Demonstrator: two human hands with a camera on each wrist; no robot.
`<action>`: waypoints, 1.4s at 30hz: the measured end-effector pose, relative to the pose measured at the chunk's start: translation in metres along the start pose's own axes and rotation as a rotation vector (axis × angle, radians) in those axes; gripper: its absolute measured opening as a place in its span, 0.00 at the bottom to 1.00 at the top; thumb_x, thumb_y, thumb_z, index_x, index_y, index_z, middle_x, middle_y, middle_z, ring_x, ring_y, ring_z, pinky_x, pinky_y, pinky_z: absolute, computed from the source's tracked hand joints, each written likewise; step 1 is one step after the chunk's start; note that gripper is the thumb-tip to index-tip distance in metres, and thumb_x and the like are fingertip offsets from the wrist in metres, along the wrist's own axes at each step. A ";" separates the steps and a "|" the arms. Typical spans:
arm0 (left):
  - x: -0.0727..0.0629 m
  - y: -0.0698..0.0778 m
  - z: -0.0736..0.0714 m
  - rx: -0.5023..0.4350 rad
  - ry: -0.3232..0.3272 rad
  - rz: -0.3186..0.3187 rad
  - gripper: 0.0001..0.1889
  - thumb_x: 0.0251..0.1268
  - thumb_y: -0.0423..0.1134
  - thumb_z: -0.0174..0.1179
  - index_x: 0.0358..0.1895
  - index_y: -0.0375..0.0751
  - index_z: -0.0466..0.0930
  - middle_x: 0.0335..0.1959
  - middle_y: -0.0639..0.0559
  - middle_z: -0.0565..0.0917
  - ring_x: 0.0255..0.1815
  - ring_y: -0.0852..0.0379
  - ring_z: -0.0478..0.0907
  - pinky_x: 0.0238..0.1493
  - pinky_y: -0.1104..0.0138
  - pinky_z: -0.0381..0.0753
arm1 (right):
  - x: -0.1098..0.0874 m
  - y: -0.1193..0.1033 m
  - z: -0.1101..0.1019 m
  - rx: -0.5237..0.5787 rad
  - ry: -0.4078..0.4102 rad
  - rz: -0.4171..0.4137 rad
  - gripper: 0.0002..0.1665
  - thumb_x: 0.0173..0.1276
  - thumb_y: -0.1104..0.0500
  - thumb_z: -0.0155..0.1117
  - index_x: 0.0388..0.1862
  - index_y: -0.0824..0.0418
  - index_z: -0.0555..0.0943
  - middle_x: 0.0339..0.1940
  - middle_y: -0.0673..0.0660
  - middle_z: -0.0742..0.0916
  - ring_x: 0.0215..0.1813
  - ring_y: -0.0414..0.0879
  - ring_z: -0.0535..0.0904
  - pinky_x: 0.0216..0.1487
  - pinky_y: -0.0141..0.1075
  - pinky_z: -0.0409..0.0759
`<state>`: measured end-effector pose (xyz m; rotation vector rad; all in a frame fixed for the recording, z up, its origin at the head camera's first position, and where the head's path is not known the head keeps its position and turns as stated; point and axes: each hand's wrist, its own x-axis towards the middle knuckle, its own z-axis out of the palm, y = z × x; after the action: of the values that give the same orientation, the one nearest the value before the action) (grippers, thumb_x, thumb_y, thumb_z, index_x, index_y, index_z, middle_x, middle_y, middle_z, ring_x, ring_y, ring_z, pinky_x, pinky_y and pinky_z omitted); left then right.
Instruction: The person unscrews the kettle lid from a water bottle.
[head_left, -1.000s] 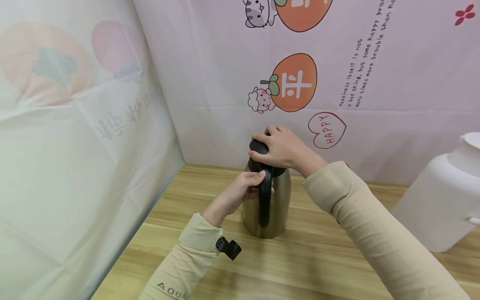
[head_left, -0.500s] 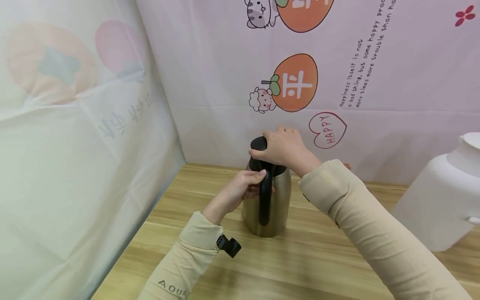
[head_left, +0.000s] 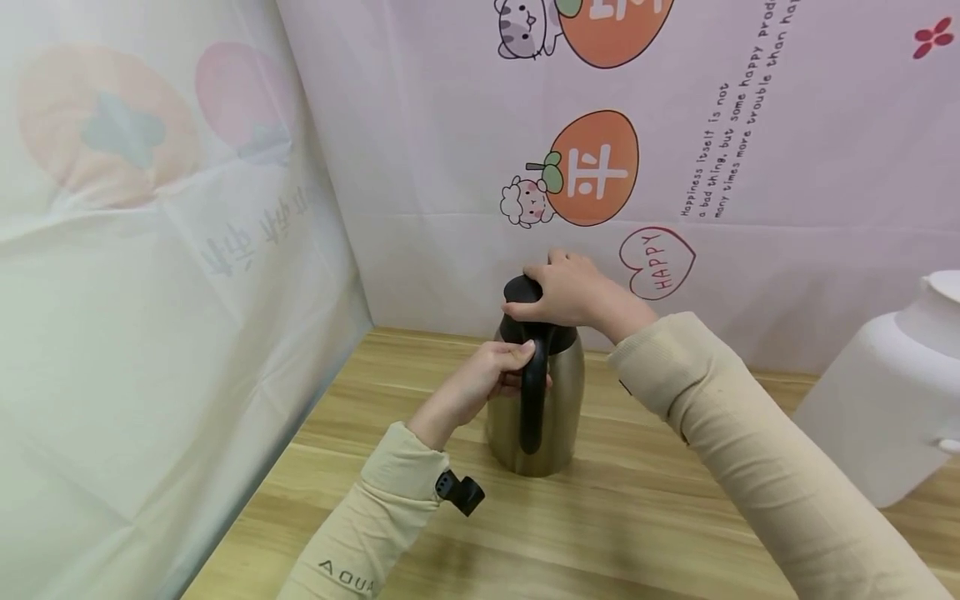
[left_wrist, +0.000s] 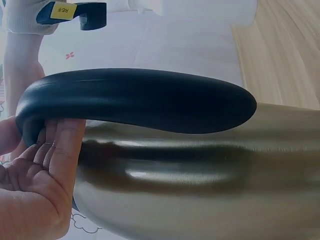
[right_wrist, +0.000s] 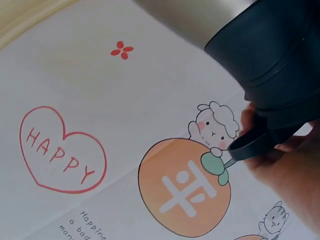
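A brushed-steel thermos jug [head_left: 562, 408] stands upright on the wooden table. Its black handle [head_left: 532, 408] faces me, and my left hand [head_left: 487, 375] holds the upper part of it, thumb on top. The left wrist view shows the fingers [left_wrist: 65, 150] passing under the handle. My right hand [head_left: 573, 292] grips the black lid [head_left: 522, 289] from above and the right, thumb toward me. In the right wrist view, a black spout-like rim [right_wrist: 255, 145] juts out beside the right fingers. The palm side of the right hand is hidden.
A large white can-shaped container [head_left: 885, 408] stands at the right of the table [head_left: 420, 367]. Right behind the jug rises a printed cloth wall [head_left: 435, 267]. Another white cloth [head_left: 172, 350] hangs along the left edge.
The right hand's fingers have shifted their hold on the lid, uncovering more of its top. The left hand and the jug stay in place.
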<state>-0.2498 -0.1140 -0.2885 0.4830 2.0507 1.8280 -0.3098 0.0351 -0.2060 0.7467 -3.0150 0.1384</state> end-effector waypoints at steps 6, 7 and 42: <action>0.001 0.000 0.000 -0.008 -0.014 -0.005 0.25 0.75 0.45 0.42 0.51 0.21 0.75 0.34 0.52 0.87 0.32 0.66 0.81 0.50 0.66 0.81 | 0.004 0.008 -0.001 0.000 -0.029 -0.073 0.43 0.62 0.34 0.55 0.69 0.59 0.69 0.53 0.66 0.75 0.50 0.57 0.71 0.49 0.46 0.71; 0.001 0.000 -0.001 -0.009 -0.012 -0.004 0.25 0.75 0.45 0.42 0.51 0.21 0.75 0.35 0.52 0.87 0.32 0.66 0.81 0.50 0.65 0.81 | 0.004 0.009 -0.001 -0.001 -0.029 -0.084 0.43 0.62 0.34 0.56 0.69 0.58 0.69 0.52 0.66 0.75 0.49 0.57 0.71 0.48 0.46 0.71; -0.004 0.001 0.002 -0.038 0.003 -0.009 0.25 0.76 0.46 0.43 0.53 0.22 0.74 0.30 0.61 0.85 0.32 0.67 0.82 0.52 0.65 0.81 | -0.009 -0.028 0.008 -0.037 0.100 0.306 0.46 0.60 0.26 0.50 0.56 0.65 0.75 0.55 0.66 0.78 0.60 0.64 0.68 0.57 0.56 0.71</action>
<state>-0.2455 -0.1137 -0.2873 0.4599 2.0128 1.8603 -0.2887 0.0144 -0.2126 0.2619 -3.0035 0.1224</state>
